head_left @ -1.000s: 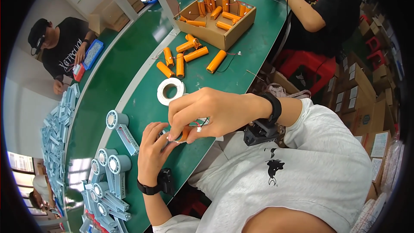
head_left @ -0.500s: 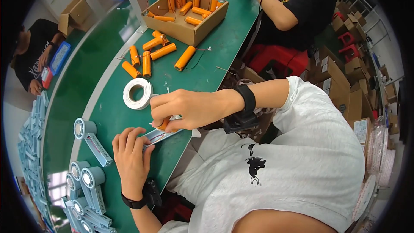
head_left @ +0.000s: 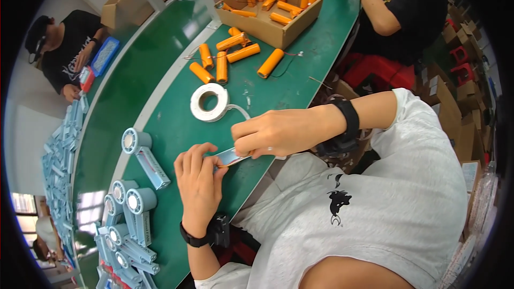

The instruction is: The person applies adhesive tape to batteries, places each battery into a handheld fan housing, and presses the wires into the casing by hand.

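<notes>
A light-blue fan handle shell [head_left: 231, 156] lies tilted between my hands, with thin wires showing inside its open channel. My left hand [head_left: 201, 184] is closed around the shell's near left end, its thumb and fingers along the edges. Over the other end, my right hand [head_left: 267, 134] is closed, fingertips pressed together on the shell; whatever lies under them is hidden. Just beyond sits a white tape roll [head_left: 195, 103], its loose strip [head_left: 240, 110] running toward my right hand.
Several orange battery cells [head_left: 243, 53] with wires lie beyond the tape; more fill a cardboard box [head_left: 278, 32]. Light-blue fans [head_left: 140, 201] cluster at left. Blue parts pile up [head_left: 58, 166] across the rail. One co-worker [head_left: 69, 48] sits far left, another [head_left: 412, 21] far right.
The view has shifted, so the table scene sits further right. The orange battery cell seen under my right fingers is now out of sight. My right fingers now rest on the shell.
</notes>
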Action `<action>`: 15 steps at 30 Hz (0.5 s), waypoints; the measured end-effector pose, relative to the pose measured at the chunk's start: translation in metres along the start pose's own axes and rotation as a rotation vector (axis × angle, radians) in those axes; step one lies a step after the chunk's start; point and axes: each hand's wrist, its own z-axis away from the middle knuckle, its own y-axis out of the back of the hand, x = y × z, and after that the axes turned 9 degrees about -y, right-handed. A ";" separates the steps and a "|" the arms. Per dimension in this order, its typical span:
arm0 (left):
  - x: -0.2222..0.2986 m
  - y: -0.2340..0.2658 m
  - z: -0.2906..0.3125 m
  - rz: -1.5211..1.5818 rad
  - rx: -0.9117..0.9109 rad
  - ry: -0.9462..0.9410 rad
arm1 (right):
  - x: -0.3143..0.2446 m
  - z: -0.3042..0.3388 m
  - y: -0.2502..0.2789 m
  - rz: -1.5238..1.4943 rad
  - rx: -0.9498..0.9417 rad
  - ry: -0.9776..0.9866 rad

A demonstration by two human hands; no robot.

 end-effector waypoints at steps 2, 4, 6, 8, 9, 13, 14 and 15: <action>-0.003 -0.003 0.004 0.045 0.023 0.013 | 0.002 0.001 -0.001 -0.057 -0.018 -0.025; -0.004 -0.008 0.008 0.179 0.162 0.113 | 0.001 -0.007 0.002 -0.022 -0.058 -0.015; -0.004 -0.012 0.011 0.238 0.218 0.169 | -0.001 -0.014 0.006 0.072 -0.152 -0.032; -0.007 -0.017 0.011 0.256 0.258 0.216 | -0.001 -0.023 0.007 0.110 -0.167 -0.013; -0.008 -0.018 0.009 0.269 0.280 0.233 | -0.001 -0.028 0.009 0.165 -0.190 0.001; -0.008 -0.016 0.010 0.254 0.258 0.253 | 0.014 -0.051 -0.004 0.410 -0.261 0.092; -0.009 -0.017 0.010 0.271 0.255 0.246 | 0.013 -0.055 -0.005 0.411 -0.264 0.073; -0.010 -0.017 0.010 0.269 0.254 0.245 | 0.011 -0.058 -0.006 0.404 -0.316 0.053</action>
